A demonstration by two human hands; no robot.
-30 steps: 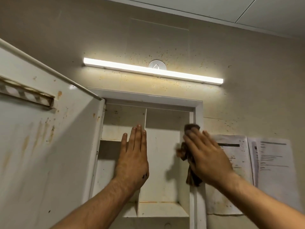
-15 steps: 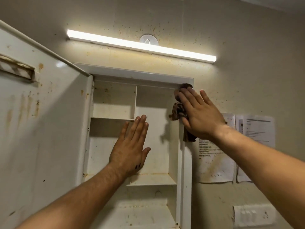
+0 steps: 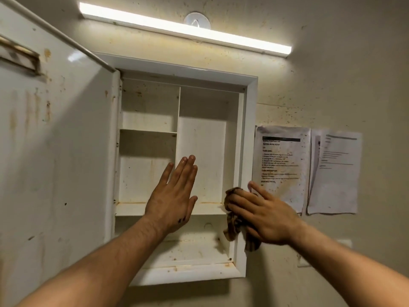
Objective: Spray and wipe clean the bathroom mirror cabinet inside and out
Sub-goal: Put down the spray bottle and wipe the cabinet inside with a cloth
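The white wall cabinet stands open, its stained shelves bare and rust-speckled. Its door is swung out to the left, inner face toward me, streaked with brown marks. My left hand is held flat with straight fingers in front of the middle divider and lower shelf. My right hand presses a brown patterned cloth against the right frame of the cabinet, near the lower shelf level. Part of the cloth hangs below my palm.
A lit tube light runs above the cabinet. Two printed sheets are stuck to the spattered wall to the right. A switch plate shows behind my right forearm.
My right hand has slid the cloth down the right frame from the top corner to the lower shelf level. The view has tilted down, and my left hand has stayed flat near the divider.
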